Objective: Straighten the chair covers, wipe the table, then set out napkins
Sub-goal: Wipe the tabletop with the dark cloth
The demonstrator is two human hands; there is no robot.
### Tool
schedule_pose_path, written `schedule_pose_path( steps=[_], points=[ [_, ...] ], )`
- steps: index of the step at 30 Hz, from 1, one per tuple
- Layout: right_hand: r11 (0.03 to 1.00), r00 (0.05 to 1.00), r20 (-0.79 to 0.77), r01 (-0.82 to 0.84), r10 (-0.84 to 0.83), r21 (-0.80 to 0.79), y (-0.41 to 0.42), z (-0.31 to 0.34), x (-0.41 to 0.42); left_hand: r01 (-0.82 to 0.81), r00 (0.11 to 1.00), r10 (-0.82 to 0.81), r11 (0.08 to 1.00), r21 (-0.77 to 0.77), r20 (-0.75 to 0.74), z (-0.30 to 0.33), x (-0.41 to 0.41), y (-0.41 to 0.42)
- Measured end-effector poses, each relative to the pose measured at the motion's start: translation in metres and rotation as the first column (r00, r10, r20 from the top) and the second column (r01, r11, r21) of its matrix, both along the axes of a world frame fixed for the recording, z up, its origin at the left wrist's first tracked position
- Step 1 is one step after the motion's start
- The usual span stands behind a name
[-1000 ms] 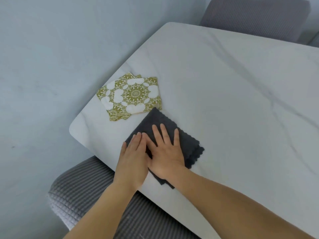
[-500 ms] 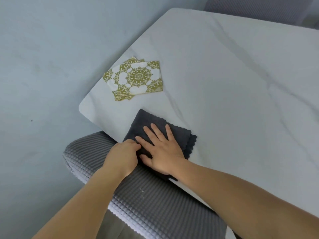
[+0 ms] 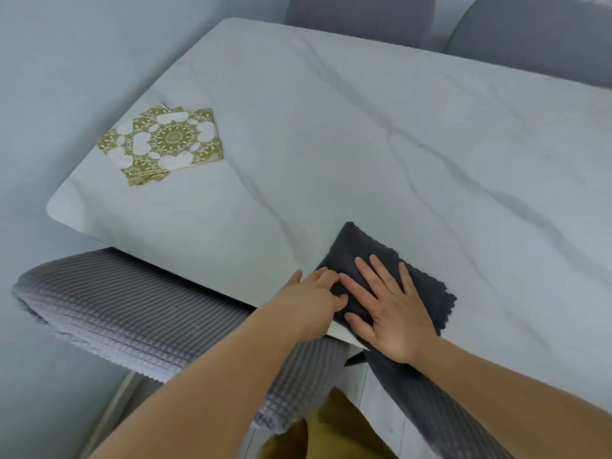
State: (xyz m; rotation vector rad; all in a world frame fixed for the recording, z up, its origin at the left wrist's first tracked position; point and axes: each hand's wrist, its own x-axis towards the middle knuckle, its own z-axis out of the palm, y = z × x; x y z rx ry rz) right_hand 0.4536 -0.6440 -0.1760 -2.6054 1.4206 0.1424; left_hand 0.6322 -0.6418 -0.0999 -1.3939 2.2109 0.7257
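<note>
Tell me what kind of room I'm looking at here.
Most likely a home dining area. A white marble-look table stands against a pale wall, with chairs in grey ribbed covers around it, and patterned green-and-white paper napkins lie near its corner. Both hands press a dark grey cloth at the near edge.

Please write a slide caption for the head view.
Both hands press a dark cloth at the table edge; napkins wait.
</note>
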Motion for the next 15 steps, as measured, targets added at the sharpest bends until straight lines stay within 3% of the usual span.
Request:
schedule_pose_path(
  steps=[4,10,15],
  points=[
    [0.997,0.997,0.011,0.071,-0.071,-0.004,0.005,0.002,-0.015,0.033,0.999,-0.034,0.999,0.023,0.041,-0.003,-0.021,0.003],
    [0.999,0.998,0.058,0.031,-0.029,-0.033,0.001,0.003,-0.016,0.043,0.991,-0.055,0.994,0.105,0.118,-0.013,-0.024,-0.004],
    [0.999,0.997,0.075,0.031,-0.033,0.025,-0.033,0.003,-0.041,0.012,0.990,-0.022,0.997,0.078,0.139,-0.015,-0.048,-0.032]
  ],
)
